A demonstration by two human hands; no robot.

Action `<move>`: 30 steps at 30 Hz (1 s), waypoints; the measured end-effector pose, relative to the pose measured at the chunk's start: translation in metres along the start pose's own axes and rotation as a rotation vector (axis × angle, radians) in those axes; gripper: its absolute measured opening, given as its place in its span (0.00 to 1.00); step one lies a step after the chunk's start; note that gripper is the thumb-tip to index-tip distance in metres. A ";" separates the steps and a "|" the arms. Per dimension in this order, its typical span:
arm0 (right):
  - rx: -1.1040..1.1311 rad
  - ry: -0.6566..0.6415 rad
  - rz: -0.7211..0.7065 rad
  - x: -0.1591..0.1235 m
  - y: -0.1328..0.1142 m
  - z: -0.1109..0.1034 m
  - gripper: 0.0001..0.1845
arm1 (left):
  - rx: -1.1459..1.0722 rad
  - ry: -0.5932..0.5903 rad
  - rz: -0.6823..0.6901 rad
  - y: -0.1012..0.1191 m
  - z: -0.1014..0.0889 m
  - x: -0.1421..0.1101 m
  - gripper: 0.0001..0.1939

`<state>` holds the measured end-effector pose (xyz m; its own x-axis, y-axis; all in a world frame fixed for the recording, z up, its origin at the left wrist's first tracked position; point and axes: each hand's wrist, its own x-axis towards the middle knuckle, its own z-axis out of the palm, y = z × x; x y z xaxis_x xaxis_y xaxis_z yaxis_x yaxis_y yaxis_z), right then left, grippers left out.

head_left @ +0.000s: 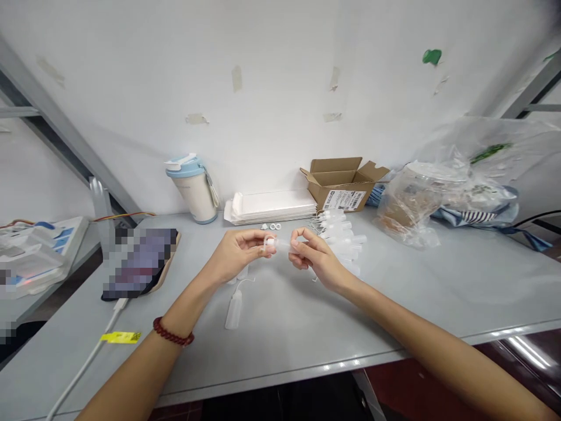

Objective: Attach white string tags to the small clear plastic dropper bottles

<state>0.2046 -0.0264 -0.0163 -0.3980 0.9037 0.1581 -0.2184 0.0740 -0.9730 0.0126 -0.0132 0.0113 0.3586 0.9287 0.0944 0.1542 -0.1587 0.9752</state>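
Above table (289,333), left hand (236,251), right hand (316,257), holding bottle (283,245)

this looks like a workshop or packing station. a grey worktop (280,333) carries clustered small plastic bottles (346,240) and an open, labelled cardboard box (344,199), against a scuffed white wall (280,117).

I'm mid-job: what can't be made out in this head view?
All in the head view:
Held bottle: partly covered by the fingers of the left hand and right hand.
Phone: screen pixelated.
Cardboard box: floor hidden by its front wall.
Box label: print too small.
White cable: cut off by the bottom edge.
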 end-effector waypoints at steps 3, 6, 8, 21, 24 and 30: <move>-0.057 0.005 -0.028 -0.002 -0.002 0.000 0.10 | 0.031 -0.021 -0.103 0.000 0.000 0.001 0.18; -0.112 0.000 -0.047 -0.003 -0.004 0.001 0.09 | 0.093 -0.059 -0.127 0.000 0.001 0.001 0.24; -0.117 -0.012 -0.046 -0.003 -0.004 0.000 0.09 | 0.091 -0.080 -0.101 0.002 0.002 0.000 0.22; 0.111 0.022 0.103 0.002 -0.004 -0.001 0.13 | 0.003 -0.026 0.049 -0.004 0.003 0.002 0.17; 0.062 0.027 0.067 0.002 -0.003 -0.002 0.12 | 0.036 -0.015 -0.024 -0.004 0.002 0.002 0.17; 0.017 0.018 0.050 0.002 -0.003 -0.002 0.12 | 0.087 -0.088 -0.099 -0.003 0.004 0.000 0.22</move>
<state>0.2060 -0.0241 -0.0133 -0.3925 0.9136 0.1063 -0.2140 0.0216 -0.9766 0.0160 -0.0146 0.0073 0.4160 0.9091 -0.0232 0.2710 -0.0996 0.9574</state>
